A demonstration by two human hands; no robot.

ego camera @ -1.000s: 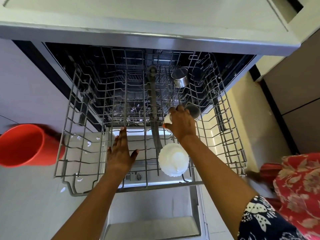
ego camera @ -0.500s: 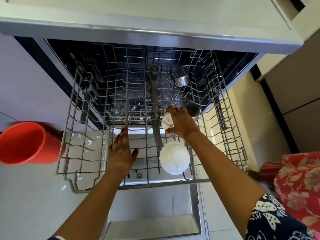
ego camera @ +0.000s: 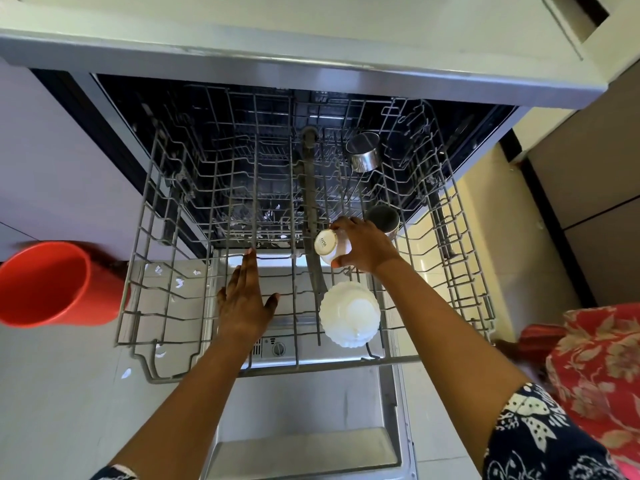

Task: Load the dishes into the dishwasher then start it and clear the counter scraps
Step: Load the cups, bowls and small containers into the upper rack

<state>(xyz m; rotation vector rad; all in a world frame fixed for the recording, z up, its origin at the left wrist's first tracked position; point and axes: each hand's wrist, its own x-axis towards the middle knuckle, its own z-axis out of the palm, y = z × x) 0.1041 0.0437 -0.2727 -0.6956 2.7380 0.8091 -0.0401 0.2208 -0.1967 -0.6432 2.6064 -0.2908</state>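
The dishwasher's upper wire rack is pulled out over the open door. My right hand grips a small white cup tipped on its side, its base turned left, just above the rack's middle. My left hand lies flat with straight fingers on the rack wires. A white scalloped bowl sits upside down in the rack, just in front of the cup. Two steel cups stand further back: one deep in the rack, the other right behind my right hand.
Someone else holds a red plastic cup at the far left, beside the rack. A person in red floral cloth is at the right. The countertop edge overhangs the dishwasher. Small white scraps lie on the floor below the rack.
My right hand has turned the white cup so that its base shows to the left and has drawn it slightly nearer. My left hand has stayed on the rack.
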